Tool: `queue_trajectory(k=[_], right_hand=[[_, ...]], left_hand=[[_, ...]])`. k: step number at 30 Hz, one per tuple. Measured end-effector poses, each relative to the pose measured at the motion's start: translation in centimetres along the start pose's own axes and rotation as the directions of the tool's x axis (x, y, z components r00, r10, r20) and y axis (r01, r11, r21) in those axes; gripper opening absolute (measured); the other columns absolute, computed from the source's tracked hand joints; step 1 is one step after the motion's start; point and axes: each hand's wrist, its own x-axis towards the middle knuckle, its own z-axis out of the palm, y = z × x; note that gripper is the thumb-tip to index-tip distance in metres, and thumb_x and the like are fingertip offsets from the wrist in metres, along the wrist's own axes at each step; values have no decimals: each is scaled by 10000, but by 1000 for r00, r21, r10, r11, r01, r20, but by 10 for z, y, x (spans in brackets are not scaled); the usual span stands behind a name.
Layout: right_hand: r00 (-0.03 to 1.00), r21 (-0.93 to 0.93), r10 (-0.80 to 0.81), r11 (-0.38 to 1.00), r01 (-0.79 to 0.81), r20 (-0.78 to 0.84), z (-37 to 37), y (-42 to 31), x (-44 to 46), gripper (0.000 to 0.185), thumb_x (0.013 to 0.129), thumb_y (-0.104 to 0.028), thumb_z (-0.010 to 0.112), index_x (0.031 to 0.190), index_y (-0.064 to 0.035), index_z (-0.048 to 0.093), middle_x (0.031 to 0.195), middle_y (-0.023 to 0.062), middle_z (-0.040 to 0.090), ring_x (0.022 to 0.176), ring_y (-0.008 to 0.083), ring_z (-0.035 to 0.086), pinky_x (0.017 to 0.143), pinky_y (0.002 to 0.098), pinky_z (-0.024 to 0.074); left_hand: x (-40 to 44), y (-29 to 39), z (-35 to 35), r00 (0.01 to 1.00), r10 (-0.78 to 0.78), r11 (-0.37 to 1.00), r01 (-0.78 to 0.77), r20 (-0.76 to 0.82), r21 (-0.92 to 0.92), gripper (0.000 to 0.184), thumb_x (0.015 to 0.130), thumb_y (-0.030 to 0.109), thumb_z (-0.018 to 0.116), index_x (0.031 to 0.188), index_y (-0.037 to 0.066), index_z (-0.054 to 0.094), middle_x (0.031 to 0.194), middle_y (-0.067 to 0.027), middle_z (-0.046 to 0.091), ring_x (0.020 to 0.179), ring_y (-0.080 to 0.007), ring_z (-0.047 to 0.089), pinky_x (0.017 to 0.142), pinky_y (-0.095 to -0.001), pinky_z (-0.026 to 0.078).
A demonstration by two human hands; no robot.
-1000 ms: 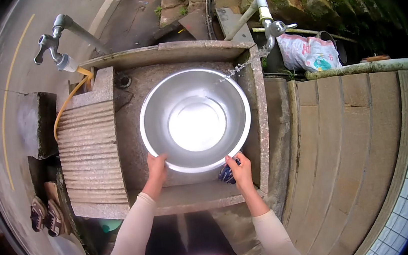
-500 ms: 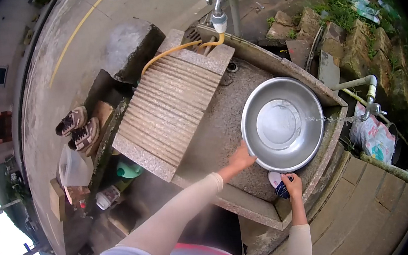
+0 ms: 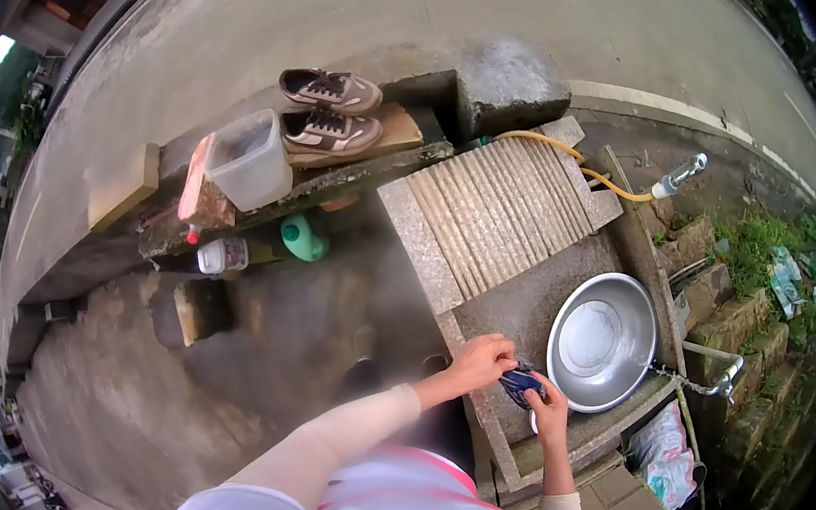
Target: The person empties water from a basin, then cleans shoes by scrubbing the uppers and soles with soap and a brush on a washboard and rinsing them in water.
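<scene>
Both hands are together over the near left part of the stone washing sink. My right hand grips a small dark blue item with light stripes and a white part below. Its exact kind is unclear. My left hand has its fingers pinched at the upper end of the same item. Just right of the hands, a round metal basin rests tilted in the sink, with some water at its bottom. Water from the tap at the right runs towards the basin's edge.
A ridged stone washboard adjoins the sink, with a yellow hose behind it. Brown sneakers and a clear plastic tub stand on a ledge. A green bottle is below. A plastic bag lies at right.
My view has turned left. My left hand has left the basin's rim and come to the dark blue item, which my right hand has lifted from beside the basin.
</scene>
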Motion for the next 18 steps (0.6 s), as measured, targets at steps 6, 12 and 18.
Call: queue_trajectory(k=[6,12,18], right_hand=[[899,-605,-431,697,384,73,106,-89,1,322,700,-42,765,1012,-4,693,1138,143,638,1010,309,602,884,352,474],[728,-639,-637,453,621,256,263,-143,-3,257,676,-86,798,904,-28,695,1028,77,649,968,285,538,851,370,450],[707,-465,-601,538,703,373,408,-182,-4,260,701,-113,791,929,-25,702,1000,88,664,943,262,574,827,345,476]], left_hand=[[-61,-24,-102,949,-227,971,205,-217,-120,192,809,220,681,803,36,626,730,-131,632,687,-310,611,632,-388,469],[-162,-60,-223,880,-210,967,253,-427,44,415,763,218,715,1133,67,603,1146,-142,588,1011,-335,576,847,-408,495],[-201,-68,-315,891,98,990,-40,-443,137,596,692,114,741,1261,108,564,1253,-107,533,1099,-324,517,910,-401,475]])
